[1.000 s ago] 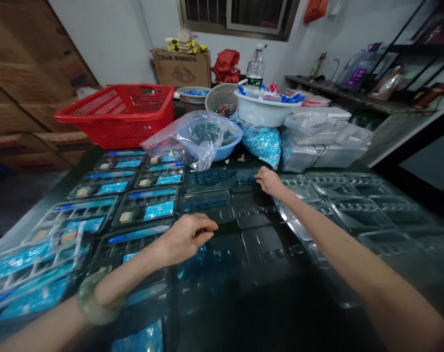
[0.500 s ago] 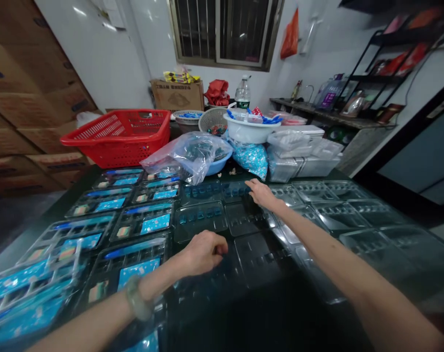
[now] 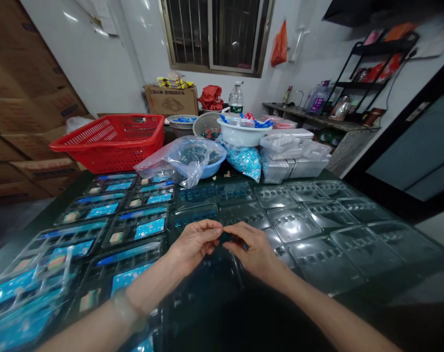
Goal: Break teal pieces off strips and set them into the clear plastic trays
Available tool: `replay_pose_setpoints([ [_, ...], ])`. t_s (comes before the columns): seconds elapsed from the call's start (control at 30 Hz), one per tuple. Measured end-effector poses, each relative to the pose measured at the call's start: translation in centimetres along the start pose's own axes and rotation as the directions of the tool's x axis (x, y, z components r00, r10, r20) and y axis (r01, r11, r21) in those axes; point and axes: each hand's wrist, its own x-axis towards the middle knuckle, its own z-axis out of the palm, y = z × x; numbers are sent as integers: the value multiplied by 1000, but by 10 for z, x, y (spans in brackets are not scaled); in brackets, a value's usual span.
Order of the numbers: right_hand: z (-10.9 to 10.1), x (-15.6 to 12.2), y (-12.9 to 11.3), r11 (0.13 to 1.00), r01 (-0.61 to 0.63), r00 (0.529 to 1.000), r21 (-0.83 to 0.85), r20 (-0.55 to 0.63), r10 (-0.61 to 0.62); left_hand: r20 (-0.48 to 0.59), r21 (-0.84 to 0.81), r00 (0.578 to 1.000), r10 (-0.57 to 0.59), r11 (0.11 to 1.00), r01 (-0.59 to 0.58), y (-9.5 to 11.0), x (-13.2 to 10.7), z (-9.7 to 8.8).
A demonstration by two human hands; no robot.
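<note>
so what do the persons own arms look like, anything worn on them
The left arm and right arm are bare, with no sleeves, and no gloves show. Only the left arm has anything on it: a wide, smooth, pale green bangle that looks like jade.

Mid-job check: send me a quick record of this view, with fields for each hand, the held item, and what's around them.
left hand: fingertips on the small dark piece; bangle on wrist
right hand: fingertips on same piece
held item: too small to identify
nearby: clear plastic blister trays, filled tray to left
rest: red plastic basket, white bowl
</note>
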Motion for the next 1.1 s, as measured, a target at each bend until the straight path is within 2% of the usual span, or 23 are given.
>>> replay_pose_setpoints([
  [0.13,-5,-1,3,998,-59,997,32,-38,60,2,1,999,35,999,-35,-5,-1,6],
  [0.27,-14,2,25,990,-136,991,44,-13,137,15,152,991,132,979,-133,-8,2,10],
  [0.37,-33,24,66,980,-168,983,-105,-89,159,-17,304,987,158,941,-145,-4,5,10],
  [0.4,-41,36,83,960,-183,978,-213,-139,155,-20,351,987,158,926,-141,-2,6,9],
  [0.47,-58,63,118,927,-198,973,-318,-175,148,-22,450,988,153,884,-127,1,8,3],
  [0.57,-74,96,162,890,-170,984,-424,-120,131,-18,611,977,210,776,-156,4,9,-11],
  [0.67,-75,111,186,861,-107,993,-498,-17,113,33,698,957,288,679,-228,4,6,-28],
  [0.87,-68,112,192,803,-9,991,-596,100,86,-1,728,961,275,659,-188,2,0,-55],
  [1.1,-56,105,181,704,-53,986,-708,73,147,14,725,967,254,663,-184,-3,0,-61],
])
